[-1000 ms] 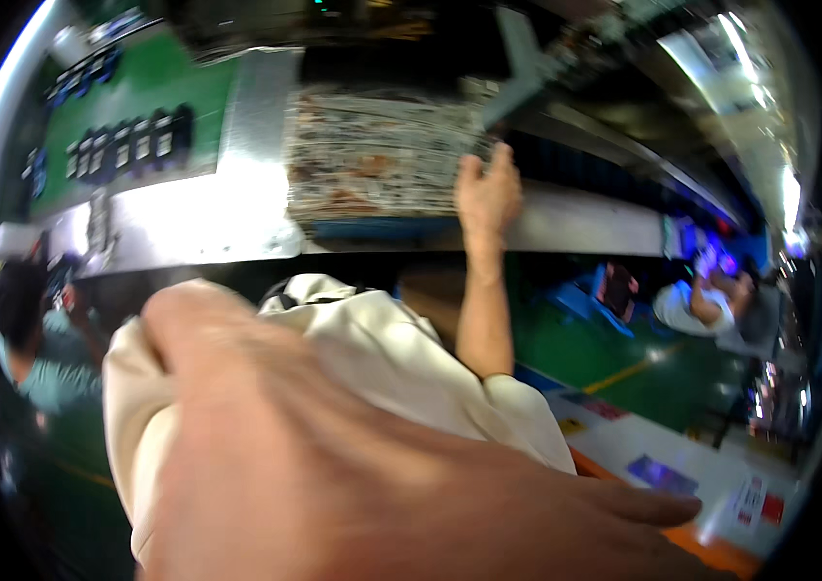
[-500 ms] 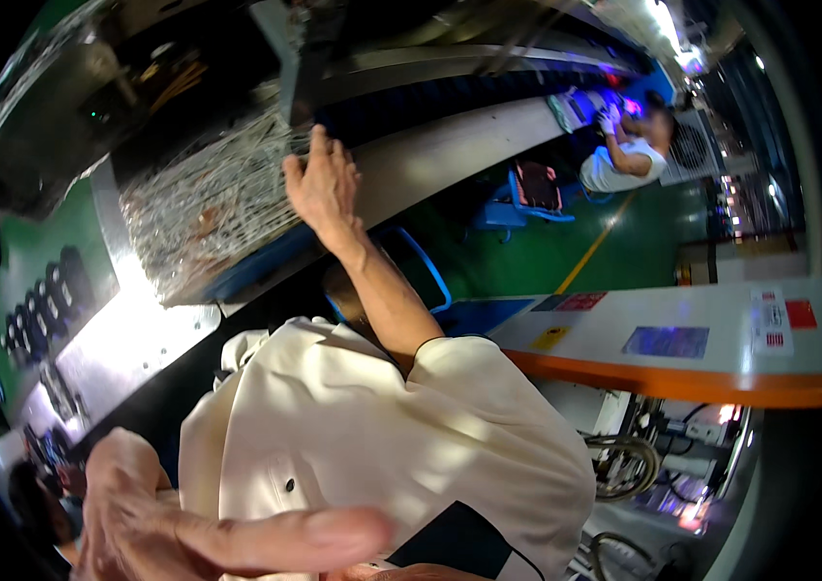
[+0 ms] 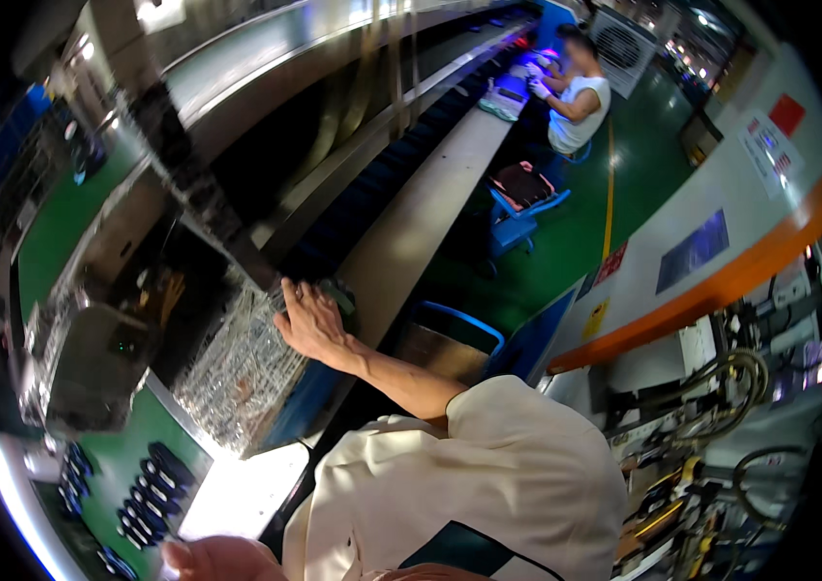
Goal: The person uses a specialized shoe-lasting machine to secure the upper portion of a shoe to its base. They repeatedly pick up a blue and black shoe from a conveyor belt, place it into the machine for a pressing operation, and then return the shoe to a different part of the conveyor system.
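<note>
My right hand (image 3: 314, 324) reaches forward with its fingers extended and somewhat apart, at the top edge of a box-like block wrapped in clear, wrinkled plastic (image 3: 242, 373). Its fingertips are beside the lower end of a dark metal post (image 3: 198, 208), and I cannot tell whether they touch it. A small dark greenish piece (image 3: 340, 295) shows right by the fingers. My left hand (image 3: 222, 560) is low at the picture's lower edge, only partly in view. Most of its fingers are cut off, and nothing held shows.
A long pale bench (image 3: 421, 208) runs away beside a dark conveyor. At its far end sits a co-worker (image 3: 580, 97) wearing white gloves, under violet light. Blue chairs (image 3: 513, 228) stand along it. A white machine cover with an orange edge (image 3: 721, 276) is at right. Dark parts (image 3: 154, 489) lie lower left.
The view has swung, so the wrapped block and bench sit lower and more steeply angled. My right hand remains at the block's edge. My left hand has dropped mostly out of the picture.
</note>
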